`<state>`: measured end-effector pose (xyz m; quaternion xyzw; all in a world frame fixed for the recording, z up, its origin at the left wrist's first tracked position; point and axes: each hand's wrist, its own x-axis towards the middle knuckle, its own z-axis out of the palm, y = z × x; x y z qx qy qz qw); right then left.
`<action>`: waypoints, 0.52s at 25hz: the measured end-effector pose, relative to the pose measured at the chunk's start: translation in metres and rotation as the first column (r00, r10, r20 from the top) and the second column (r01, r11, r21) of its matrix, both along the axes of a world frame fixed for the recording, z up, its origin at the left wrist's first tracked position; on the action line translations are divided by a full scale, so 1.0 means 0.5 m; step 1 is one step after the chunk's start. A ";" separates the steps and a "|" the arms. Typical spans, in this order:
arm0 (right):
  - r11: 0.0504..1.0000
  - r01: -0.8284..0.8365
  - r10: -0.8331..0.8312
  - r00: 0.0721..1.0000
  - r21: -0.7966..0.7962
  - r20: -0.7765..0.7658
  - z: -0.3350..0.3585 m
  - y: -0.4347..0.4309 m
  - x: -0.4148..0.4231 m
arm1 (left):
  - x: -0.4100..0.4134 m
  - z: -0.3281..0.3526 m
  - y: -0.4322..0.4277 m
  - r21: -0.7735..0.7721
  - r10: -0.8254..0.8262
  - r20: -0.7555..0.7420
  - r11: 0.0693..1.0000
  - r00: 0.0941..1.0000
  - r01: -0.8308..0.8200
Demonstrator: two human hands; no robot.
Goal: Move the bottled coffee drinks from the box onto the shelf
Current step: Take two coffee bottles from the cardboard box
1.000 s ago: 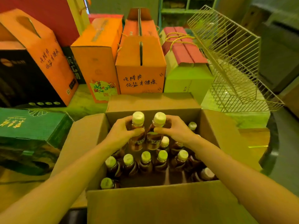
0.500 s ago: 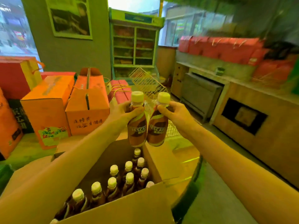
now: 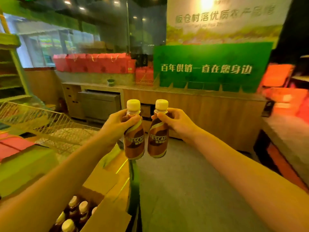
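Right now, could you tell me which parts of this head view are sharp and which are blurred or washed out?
Head view: the two bottles and both hands are fairly sharp; the background counter is smeared, edges bend from the wide lens, a ceiling light glares, and everything is tinted yellow-green.

Two brown-labelled plastic coffee bottles [image 3: 145, 131] side by side, forward-right of the open cardboard box [image 3: 107, 213] holding capped bottles [image 3: 78, 213]
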<state>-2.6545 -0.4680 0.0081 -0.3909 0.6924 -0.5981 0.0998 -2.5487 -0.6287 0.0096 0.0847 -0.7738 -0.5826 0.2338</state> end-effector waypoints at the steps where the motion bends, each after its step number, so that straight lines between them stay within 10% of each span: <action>1: 0.998 0.068 -0.068 0.998 0.003 0.003 0.001 0.057 0.009 | -0.012 0.002 0.044 -0.014 -0.072 0.006 0.997 0.997 0.072; 6: 0.919 0.394 -0.395 0.918 0.024 0.034 -0.002 0.366 0.093 | -0.043 0.006 0.313 0.005 -0.432 0.027 0.902 0.901 0.432; 13: 0.637 0.771 -0.769 0.636 -0.009 0.055 0.008 0.841 0.329 | 0.004 0.013 0.788 0.040 -0.841 -0.003 0.541 0.542 0.840</action>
